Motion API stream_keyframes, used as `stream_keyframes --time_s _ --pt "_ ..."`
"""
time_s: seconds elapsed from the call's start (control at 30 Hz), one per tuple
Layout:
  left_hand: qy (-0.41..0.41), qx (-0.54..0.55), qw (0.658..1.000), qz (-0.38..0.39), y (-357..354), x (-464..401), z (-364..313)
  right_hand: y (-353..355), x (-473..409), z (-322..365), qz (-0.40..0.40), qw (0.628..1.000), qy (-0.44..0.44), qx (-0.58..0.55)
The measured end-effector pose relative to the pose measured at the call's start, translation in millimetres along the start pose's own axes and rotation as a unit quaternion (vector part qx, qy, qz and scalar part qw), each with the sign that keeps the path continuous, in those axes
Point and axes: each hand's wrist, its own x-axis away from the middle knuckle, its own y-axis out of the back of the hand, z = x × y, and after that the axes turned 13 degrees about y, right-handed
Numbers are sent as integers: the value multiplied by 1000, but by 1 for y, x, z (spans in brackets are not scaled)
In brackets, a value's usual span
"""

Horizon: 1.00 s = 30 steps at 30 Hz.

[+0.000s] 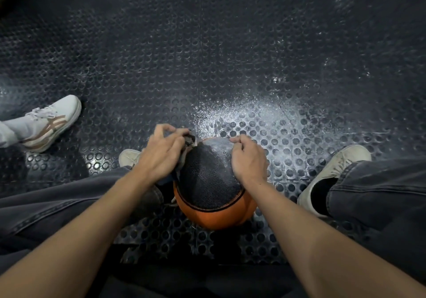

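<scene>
Head view: looking down on a seated person, with a ball held between the feet.
Floor (207, 55): dark studded rubber. A pale dusty patch (244, 111) lies just beyond the ball.
Legs: dark jeans (378, 191) on both sides. One pale shoe (334, 173) is to the right of the ball, and the other is partly hidden on the left.
Ball (212, 182): it rests on the floor between the feet, with a black pebbled panel turned up and orange showing on the near underside. It is round, so no axis matters. The panel runs from the far rim toward the person.
Bystander's shoe (53, 122): white with brown stripes, well apart on the far left.
Right hand (247, 157): it grips the ball's far-right shoulder, fingers curled down onto the skin. I judge that it is steadying the ball.
Left hand (161, 157): it is closed around a cloth, which the fingertips pinch at the ball's far-left rim.
Cloth (189, 140): dark and bunched, touching the edge of the panel. A grey tail trails down the ball's left flank, under the hand.
Key relation: the panel lies to the right of the cloth and nearer the person. The left hand is the working hand, and the right hand is opposite it across the panel.
Judgement: a wiping stroke would cross the panel toward the right hand. Without that hold, the ball could roll.
</scene>
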Motion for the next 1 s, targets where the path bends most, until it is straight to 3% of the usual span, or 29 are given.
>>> stream_keyframes --time_s 0.1,0.23,0.4,0.5,0.57,0.7,0.83,0.9,1.0 --pt "-8 -72 997 -42 4 6 -6 3 -2 2 4 1000 -12 4" --pt "-17 -30 995 -93 5 12 -18 8 1 3 -2 1000 -20 -2" --pt "-176 -65 982 -36 -17 31 -18 9 3 5 -5 1000 -26 7" --pt "-189 -68 978 56 -27 26 -3 8 4 4 -8 1000 -21 4" --pt "-212 -89 970 74 -30 29 -3 7 6 4 -11 1000 -21 7" --pt "-241 -114 963 -37 -40 29 3 8 6 0 -2 1000 -14 -9" --pt "-131 -42 986 -98 -44 19 -9 2 13 2 16 1000 0 -27" --pt "-196 -55 974 -104 -50 35 -11 -2 14 3 -8 1000 -3 -16" --pt "-333 -127 933 -43 -49 54 -4 -2 11 -4 -15 999 -10 -34"
